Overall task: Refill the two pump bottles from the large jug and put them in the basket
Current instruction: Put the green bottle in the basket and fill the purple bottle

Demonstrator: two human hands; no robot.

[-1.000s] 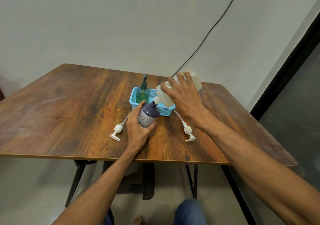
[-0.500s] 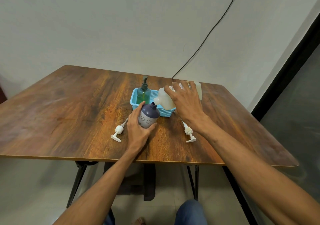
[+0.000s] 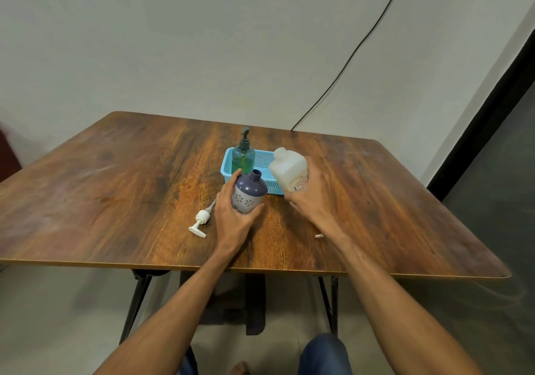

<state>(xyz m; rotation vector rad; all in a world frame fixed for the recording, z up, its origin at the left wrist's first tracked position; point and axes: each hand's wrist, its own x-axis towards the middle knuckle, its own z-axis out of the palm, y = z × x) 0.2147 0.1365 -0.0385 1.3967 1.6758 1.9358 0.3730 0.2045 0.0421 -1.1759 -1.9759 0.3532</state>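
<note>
The purple bottle (image 3: 249, 194) stands on the table (image 3: 115, 186), touching or just in front of the basket (image 3: 272, 187), with its neck open and leaning slightly away from the person. That narrow mouth is the main risk: if the jug (image 3: 288, 169) tips too quickly or off line, liquid would probably run down the bottle onto the wood or into the basket. The jug is also uncapped and held low on its body, so it could swing. The left hand (image 3: 231, 218) wraps the bottle from behind, thumb on one side and fingers on the other, forearm straight. The right hand (image 3: 311, 198) clasps the jug's lower half, mouth up and tilted a little left. A green bottle (image 3: 243, 159) sits in the basket, and a loose pump (image 3: 199, 221) lies beside the left wrist, where a sweep could knock it.
</note>
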